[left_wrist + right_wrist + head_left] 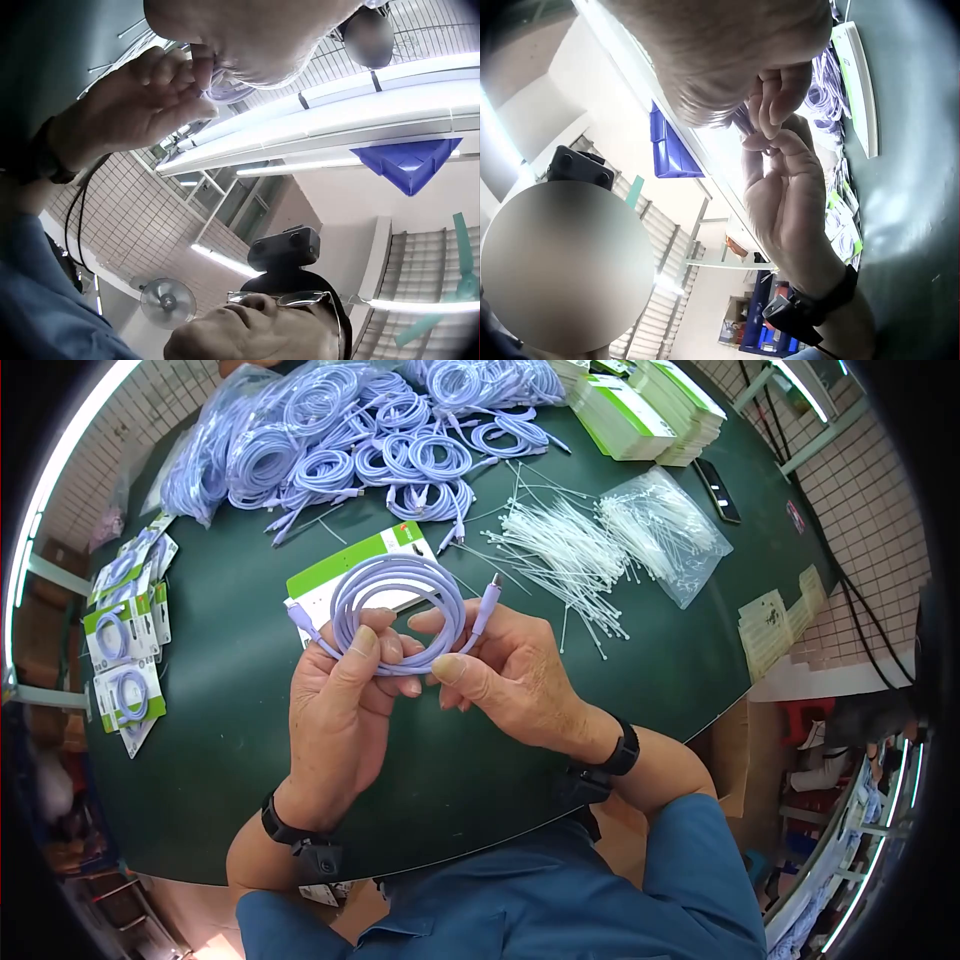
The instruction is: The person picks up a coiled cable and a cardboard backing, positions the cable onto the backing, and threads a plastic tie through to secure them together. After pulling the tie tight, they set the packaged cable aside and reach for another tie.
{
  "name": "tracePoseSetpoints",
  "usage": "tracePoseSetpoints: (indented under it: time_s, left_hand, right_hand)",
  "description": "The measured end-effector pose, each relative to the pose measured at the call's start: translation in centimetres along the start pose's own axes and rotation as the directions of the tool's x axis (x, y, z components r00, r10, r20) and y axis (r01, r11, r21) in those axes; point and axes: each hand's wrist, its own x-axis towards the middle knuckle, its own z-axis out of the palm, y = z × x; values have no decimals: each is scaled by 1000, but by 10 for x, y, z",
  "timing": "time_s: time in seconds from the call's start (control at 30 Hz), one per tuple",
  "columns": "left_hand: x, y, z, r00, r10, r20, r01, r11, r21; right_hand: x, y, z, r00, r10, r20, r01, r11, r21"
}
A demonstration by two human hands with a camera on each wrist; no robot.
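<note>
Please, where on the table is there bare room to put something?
Between the left hand and the packed cables, and between the right hand and the ties. The far side of the table is crowded: cable pile, card stacks.

Bare bench (220,790) gave a path between the left hand (345,685) and the carded cables (125,655) at the left edge, and another right of the right hand (520,675), nearer than the plastic ties (560,550). Ahead, the card (345,552) beyond the coil (343,610), then the heaped cables (330,450), stood in the way.
</note>
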Motion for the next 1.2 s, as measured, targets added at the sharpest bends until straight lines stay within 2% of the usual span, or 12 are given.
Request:
tracePoseSetpoints:
  time_s: [0.27, 0.4, 0.43, 0.5, 0.53, 0.63, 0.7, 0.83, 0.9, 0.93, 1.07, 1.2]
  left_hand:
    - [2, -6, -2, 994, -110, 8, 111, 990, -92]
    - [-5, -8, 15, 993, 114, 16, -115, 978, 174]
    - [-1, -9, 6, 960, 245, 138, -280, 866, 415]
    - [5, -8, -6, 823, 360, 440, -563, 409, 718]
    - [8, -7, -7, 819, 366, 441, -567, 404, 718]
    - [17, -1, -6, 563, 377, 735, -816, 115, 567]
    - [12, 2, -6, 534, 406, 741, -815, 16, 579]
    - [8, 15, -7, 452, 457, 766, -744, -280, 606]
    - [9, 22, -9, 424, 454, 784, -637, -465, 615]
    - [9, 22, -10, 421, 457, 784, -633, -470, 614]
    - [10, 8, -12, 353, 411, 841, -608, -582, 540]
    - [13, -6, -8, 371, 389, 843, -612, -581, 537]
  right_hand:
    - [3, -2, -3, 996, 86, -2, -86, 993, -80]
    - [9, 0, -10, 982, 190, 19, -190, 960, 206]
    - [11, 2, -11, 982, 184, 29, -187, 962, 202]
    - [11, 11, -10, 935, 306, 176, -354, 814, 461]
    - [10, 14, -10, 901, 347, 259, -433, 703, 564]
    - [7, 21, -6, 889, 347, 300, -457, 625, 633]
    - [5, 20, -3, 880, 346, 326, -473, 582, 661]
    - [0, 11, 9, 913, 325, 246, -387, 881, 273]
    - [-8, 11, 31, 980, 117, 160, -147, 971, 189]
    - [-9, 9, 36, 992, 5, 122, -23, 990, 141]
    - [-3, -5, 19, 996, 68, 50, -67, 998, -7]
    - [2, -2, 0, 994, 108, 7, -108, 990, 96]
